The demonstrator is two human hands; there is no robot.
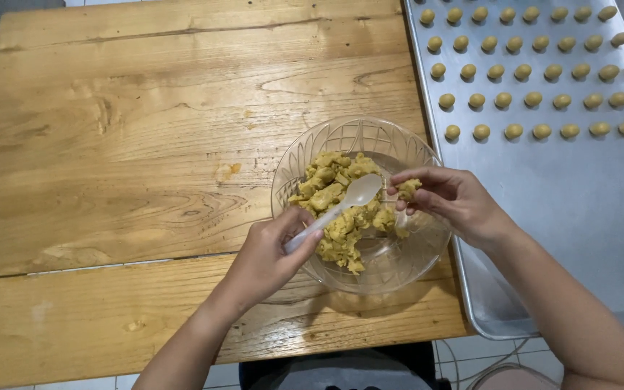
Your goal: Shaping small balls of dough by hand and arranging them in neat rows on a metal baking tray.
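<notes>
A clear glass bowl [359, 206] sits on the wooden table [146, 144], holding crumbly yellow dough [337, 209]. The left hand [269, 256], at the bowl's near-left rim, has its fingers closed around the handle of a white plastic spoon [341, 206], whose head lies over the dough. The right hand [453, 202], over the bowl's right rim, pinches a small dough piece [408, 188] in curled fingertips. Right of the bowl, a metal tray [579, 217] carries rows of dough balls [532, 72]

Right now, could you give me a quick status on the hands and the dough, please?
Left hand grips white plastic spoon over glass bowl. Right hand pinches small dough piece. Dough balls rowed on metal tray. Nothing in the way.
</notes>
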